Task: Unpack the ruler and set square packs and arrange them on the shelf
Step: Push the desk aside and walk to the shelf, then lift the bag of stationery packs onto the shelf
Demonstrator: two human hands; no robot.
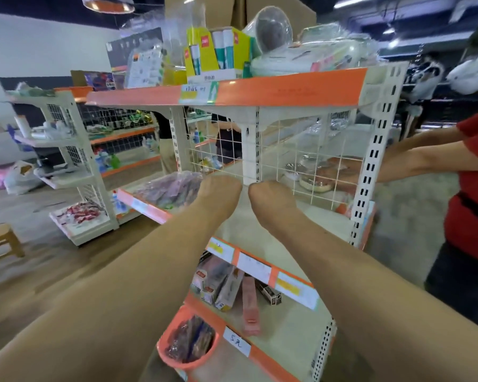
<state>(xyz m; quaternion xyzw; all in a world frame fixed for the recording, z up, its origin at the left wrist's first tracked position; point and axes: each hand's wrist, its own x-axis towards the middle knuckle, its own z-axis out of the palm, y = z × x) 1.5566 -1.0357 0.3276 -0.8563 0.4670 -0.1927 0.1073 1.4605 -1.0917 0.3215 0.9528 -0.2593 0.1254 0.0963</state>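
We are holding left hand (pixel 218 190) and right hand (pixel 271 195) side by side over the shelf (pixel 320 213) beside plastic packs (pixel 169 188); fingers hidden, grip cannot be told.

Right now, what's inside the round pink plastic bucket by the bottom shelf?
Shiny clear plastic packets with dark red and blue things stand packed in the round pink plastic bucket. They cover the bucket's bottom, and blur hides what they are.

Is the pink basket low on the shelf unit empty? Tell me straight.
No, the pink basket holds a bundle of plastic-wrapped packs that reaches about to its rim.
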